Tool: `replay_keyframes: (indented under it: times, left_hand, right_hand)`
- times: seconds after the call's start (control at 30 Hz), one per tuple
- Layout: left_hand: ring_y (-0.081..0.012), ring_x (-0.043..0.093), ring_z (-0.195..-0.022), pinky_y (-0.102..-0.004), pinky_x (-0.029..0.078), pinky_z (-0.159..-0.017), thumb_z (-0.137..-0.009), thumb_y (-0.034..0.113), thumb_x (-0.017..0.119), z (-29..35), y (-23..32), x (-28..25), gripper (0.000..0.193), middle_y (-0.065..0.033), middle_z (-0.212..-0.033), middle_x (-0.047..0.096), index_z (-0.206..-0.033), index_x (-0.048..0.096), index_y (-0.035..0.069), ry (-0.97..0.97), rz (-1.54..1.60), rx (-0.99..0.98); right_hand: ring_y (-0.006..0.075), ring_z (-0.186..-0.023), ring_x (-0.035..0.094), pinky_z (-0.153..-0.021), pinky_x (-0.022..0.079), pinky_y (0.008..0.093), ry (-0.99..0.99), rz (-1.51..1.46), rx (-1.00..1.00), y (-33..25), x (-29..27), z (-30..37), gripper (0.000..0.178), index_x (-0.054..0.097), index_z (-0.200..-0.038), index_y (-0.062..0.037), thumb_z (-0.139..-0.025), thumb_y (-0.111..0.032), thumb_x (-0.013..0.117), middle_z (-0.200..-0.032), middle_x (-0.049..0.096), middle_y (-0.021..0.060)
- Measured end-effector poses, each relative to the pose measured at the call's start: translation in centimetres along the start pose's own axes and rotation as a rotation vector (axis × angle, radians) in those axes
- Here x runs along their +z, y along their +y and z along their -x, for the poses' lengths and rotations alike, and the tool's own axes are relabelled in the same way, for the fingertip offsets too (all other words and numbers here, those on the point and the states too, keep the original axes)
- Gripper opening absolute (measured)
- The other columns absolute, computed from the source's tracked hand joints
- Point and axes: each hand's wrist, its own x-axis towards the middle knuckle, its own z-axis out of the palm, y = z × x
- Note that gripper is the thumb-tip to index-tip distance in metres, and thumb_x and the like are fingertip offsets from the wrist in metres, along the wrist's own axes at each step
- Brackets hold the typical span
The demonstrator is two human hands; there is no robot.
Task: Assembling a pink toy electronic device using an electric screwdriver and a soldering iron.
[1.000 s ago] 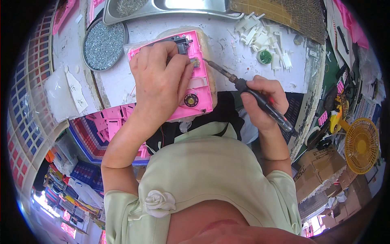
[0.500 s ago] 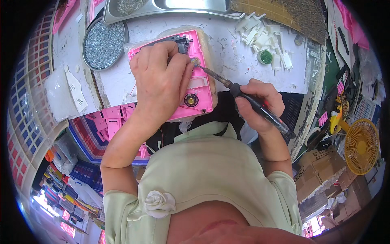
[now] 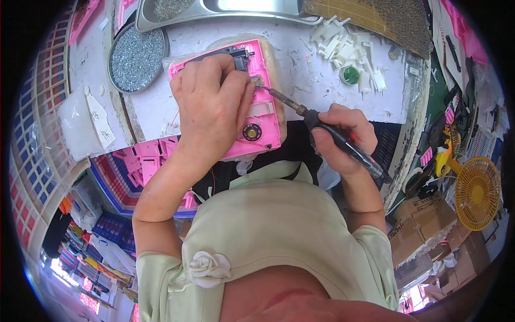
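Observation:
A pink plastic housing (image 3: 274, 121) lies on a pale padded block (image 3: 282, 140) at the table's front edge. It carries a small round speaker (image 3: 251, 132) and a dark grey mechanism (image 3: 241, 63). My left hand (image 3: 210, 102) rests over its left half, fingers bent and pinched together; what the fingertips hold is hidden. My right hand (image 3: 343, 137) is closed round the black handle of a soldering iron (image 3: 335, 134). The iron slants up to the left, its tip by a small metal piece (image 3: 257, 81) in the housing, close to my left fingertips.
A round dish of screws (image 3: 137, 59) stands at the left, a metal tray (image 3: 230, 16) at the back. White plastic parts (image 3: 346, 48) and a green roll (image 3: 350, 75) lie at the right. Below the table's left edge sits a basket of pink parts (image 3: 145, 161). A yellow fan (image 3: 477, 193) is far right.
Almost nothing differs. The soldering iron and my right hand have shifted very slightly; my left hand stays over the housing.

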Motion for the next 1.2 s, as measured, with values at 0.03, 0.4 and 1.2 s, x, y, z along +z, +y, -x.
replay_keyframes:
  times: [0.03, 0.4, 1.2]
  left_hand:
    - [-0.0257, 0.053, -0.091, -0.0412, 0.034, -0.082, -0.081, 0.016, 0.077, 0.0, 0.0, 0.0, 0.016, -0.0046, -0.102, 0.057, -0.091, 0.065, 0.010, 0.001, -0.001, -0.001]
    - [-0.0257, 0.053, -0.091, -0.0412, 0.034, -0.083, -0.082, 0.016, 0.077, 0.0, 0.1, 0.0, 0.015, -0.0047, -0.102, 0.057, -0.090, 0.065, 0.010, -0.004, -0.002, -0.008]
    - [-0.0251, 0.050, -0.090, -0.0421, 0.032, -0.081, -0.078, 0.017, 0.075, -1.1, 0.9, -0.6, 0.013, -0.0036, -0.096, 0.053, -0.083, 0.064, 0.012, -0.077, -0.051, -0.043]
  right_hand:
    - [0.0085, -0.057, 0.043, -0.051, 0.030, 0.0260, -0.002, 0.002, -0.008, 0.0, 0.0, -0.1, 0.025, 0.060, -0.106, 0.0018, -0.086, 0.001, 0.075, -0.068, 0.054, 0.0033]
    - [0.0100, -0.056, 0.053, -0.051, 0.040, 0.0245, 0.093, -0.053, 0.083, 0.3, 0.4, 0.4, 0.028, 0.066, -0.102, -0.0044, -0.080, -0.002, 0.083, -0.070, 0.062, 0.0033]
    - [0.0091, -0.063, 0.045, -0.056, 0.032, 0.0257, 0.025, -0.031, 0.042, 0.4, 0.0, -0.8, 0.026, 0.061, -0.107, 0.0031, -0.085, 0.004, 0.075, -0.074, 0.056, 0.0038]
